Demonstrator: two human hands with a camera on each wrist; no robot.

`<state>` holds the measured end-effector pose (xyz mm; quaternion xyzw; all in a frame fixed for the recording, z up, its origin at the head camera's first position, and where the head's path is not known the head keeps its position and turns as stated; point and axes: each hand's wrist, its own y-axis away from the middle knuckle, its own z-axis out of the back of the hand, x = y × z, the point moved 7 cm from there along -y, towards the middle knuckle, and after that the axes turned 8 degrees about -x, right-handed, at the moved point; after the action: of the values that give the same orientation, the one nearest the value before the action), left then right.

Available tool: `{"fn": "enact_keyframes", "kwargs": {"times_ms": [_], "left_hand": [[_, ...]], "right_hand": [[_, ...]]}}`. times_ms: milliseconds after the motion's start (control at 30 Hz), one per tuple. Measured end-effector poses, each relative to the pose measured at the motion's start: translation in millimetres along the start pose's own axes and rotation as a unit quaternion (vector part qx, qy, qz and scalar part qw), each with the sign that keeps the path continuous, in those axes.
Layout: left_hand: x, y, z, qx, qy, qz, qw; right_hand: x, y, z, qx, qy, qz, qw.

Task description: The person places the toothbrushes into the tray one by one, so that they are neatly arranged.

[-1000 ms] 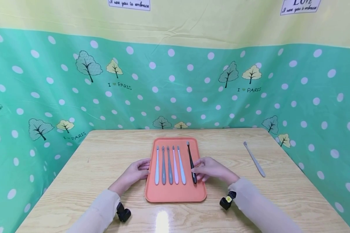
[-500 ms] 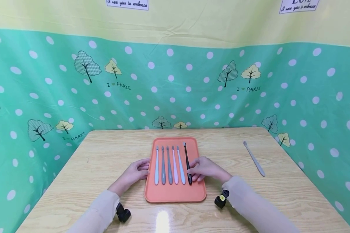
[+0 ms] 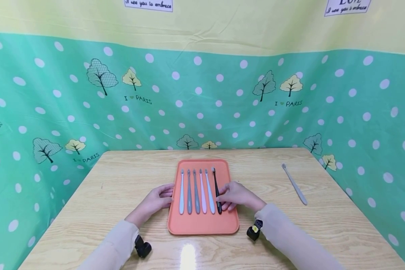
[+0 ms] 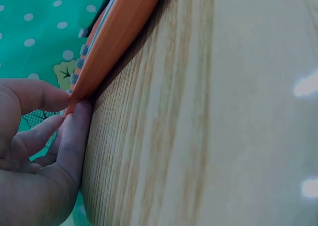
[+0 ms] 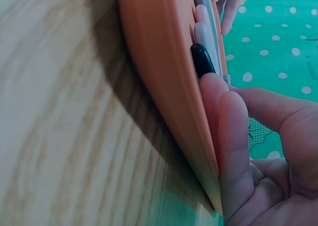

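Observation:
An orange tray (image 3: 202,226) holds several toothbrushes side by side, heads to the far end. From the left they run light blue (image 3: 182,193), two grey, pink (image 3: 203,193), light blue (image 3: 209,193), then black (image 3: 216,185). My left hand (image 3: 154,202) pinches the tray's left rim between thumb and fingers, as the left wrist view also shows. With its fingertips, my right hand (image 3: 237,195) pinches the handle of the black toothbrush, which lies nearly parallel beside the light blue one. In the right wrist view the black handle's end (image 5: 202,59) shows beyond the fingertips.
Apart from the tray, a grey toothbrush (image 3: 294,184) lies slanted on the right of the wooden table (image 3: 128,168). A green and yellow printed cloth (image 3: 199,112) hangs behind the table and along both sides.
My right hand has moved left with the black toothbrush, bringing it closer to the light blue one, then drawn it slightly nearer. The left hand has stayed at the tray's rim.

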<state>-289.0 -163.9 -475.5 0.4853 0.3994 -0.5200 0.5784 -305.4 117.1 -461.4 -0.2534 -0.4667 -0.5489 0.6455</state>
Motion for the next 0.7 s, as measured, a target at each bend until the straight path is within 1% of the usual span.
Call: {"fn": "enact_keyframes", "kwargs": {"times_ms": [367, 700], "left_hand": [[-0.5, 0.8, -0.2, -0.001, 0.0, 0.001, 1.0], [0.0, -0.3, -0.1, 0.007, 0.001, -0.003, 1.0]], "right_hand": [[-3.4, -1.7, 0.7, -0.004, 0.013, 0.004, 1.0], [-1.1, -0.4, 1.6, -0.003, 0.011, 0.01, 1.0]]}}
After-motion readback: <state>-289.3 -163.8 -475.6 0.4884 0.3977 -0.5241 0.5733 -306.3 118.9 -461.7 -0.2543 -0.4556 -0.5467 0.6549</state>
